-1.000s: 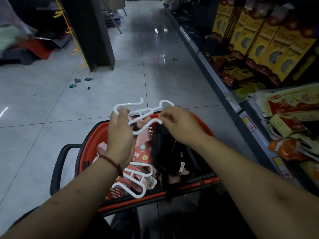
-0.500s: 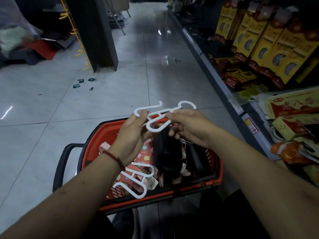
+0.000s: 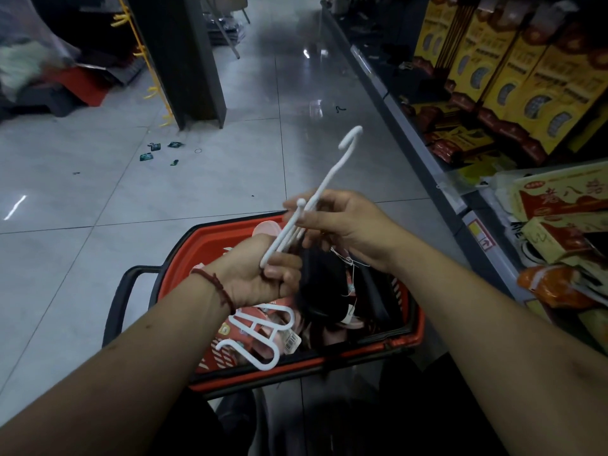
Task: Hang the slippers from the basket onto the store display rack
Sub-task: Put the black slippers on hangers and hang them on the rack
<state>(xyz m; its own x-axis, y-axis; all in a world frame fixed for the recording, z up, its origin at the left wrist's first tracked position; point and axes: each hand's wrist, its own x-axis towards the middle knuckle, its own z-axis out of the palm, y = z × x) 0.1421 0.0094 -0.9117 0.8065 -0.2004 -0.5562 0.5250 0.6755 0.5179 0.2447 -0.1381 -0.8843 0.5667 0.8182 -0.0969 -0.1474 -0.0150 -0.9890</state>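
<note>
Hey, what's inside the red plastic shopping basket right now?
A white plastic hanger lying on pink packaged slippers, and black slippers with tags. The left hand and right hand, gripping a second white hanger, cover the middle; what lies beneath is hidden.

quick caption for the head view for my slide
Left hand and right hand grip a white hanger over the red basket.

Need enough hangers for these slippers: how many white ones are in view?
2. One white hanger is held edge-on by the left hand and right hand; a second hanger lies in the red basket. Others may be hidden beneath the slippers.
</note>
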